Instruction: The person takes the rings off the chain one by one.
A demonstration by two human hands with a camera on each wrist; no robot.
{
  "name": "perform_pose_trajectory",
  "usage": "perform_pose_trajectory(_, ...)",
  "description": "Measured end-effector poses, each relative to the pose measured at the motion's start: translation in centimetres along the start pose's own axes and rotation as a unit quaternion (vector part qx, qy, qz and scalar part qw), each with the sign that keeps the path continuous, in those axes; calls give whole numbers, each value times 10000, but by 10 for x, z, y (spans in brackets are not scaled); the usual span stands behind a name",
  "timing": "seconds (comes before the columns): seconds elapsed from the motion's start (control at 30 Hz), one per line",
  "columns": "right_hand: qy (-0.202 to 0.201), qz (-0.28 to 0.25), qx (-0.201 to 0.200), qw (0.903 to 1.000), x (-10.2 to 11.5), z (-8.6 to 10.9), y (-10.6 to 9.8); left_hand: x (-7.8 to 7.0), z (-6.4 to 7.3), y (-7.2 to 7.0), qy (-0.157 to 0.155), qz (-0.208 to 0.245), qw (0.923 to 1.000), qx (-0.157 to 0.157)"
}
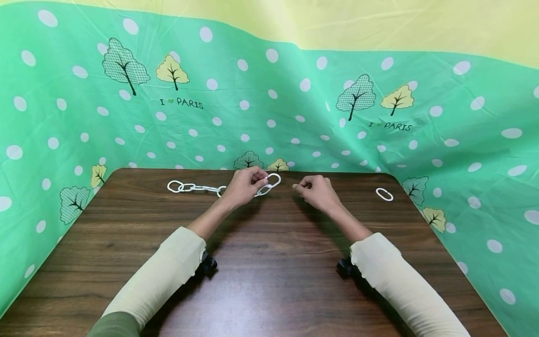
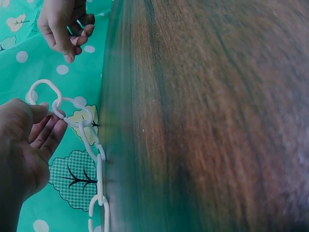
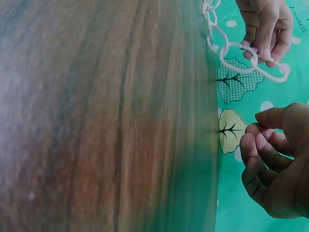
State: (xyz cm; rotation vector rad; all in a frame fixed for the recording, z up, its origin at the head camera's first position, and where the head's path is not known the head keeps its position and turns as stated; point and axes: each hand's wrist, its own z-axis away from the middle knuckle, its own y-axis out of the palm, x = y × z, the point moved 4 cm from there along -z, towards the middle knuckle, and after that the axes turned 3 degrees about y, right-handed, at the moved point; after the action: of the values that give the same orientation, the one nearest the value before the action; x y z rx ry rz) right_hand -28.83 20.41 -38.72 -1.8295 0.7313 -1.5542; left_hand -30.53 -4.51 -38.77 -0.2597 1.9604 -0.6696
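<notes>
A chain of several white plastic links (image 1: pixel 206 188) stretches across the far part of the table. My left hand (image 1: pixel 246 187) pinches the link at its right end (image 1: pixel 280 178) between thumb and fingers. In the left wrist view this end link (image 2: pixel 46 80) stands up above the fingertips, and the rest of the chain (image 2: pixel 100 169) hangs from it. Just to the right, my right hand (image 1: pixel 317 191) hovers with fingers loosely bent, apart from the chain. Nothing shows between its thumb and fingers in the right wrist view. One loose white link (image 1: pixel 384 194) lies at the far right of the table.
The dark wooden table (image 1: pixel 282 271) reaches back to a green dotted cloth (image 1: pixel 236 112) with printed trees, which hangs behind it and at both sides. Each forearm wears a pale sleeve (image 1: pixel 156 267), with a black device (image 1: pixel 208 264) beneath the left wrist.
</notes>
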Motion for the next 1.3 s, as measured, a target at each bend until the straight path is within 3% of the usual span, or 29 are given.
perform_pose_trajectory(0.57, -149, -278, 366, 9988, 12, -1, 14, 2, 1, 4, 9, 12, 10000, -7)
perform_pose_trajectory(0.93, -511, -431, 214, 9975, 25, -4, 16, 3, 0, 5, -46, 57, 10000, -5)
perform_pose_trajectory(1.3, -565, -863, 209, 9944, 33, -7, 19, 3, 0, 8, 4, -7, 10000, 18)
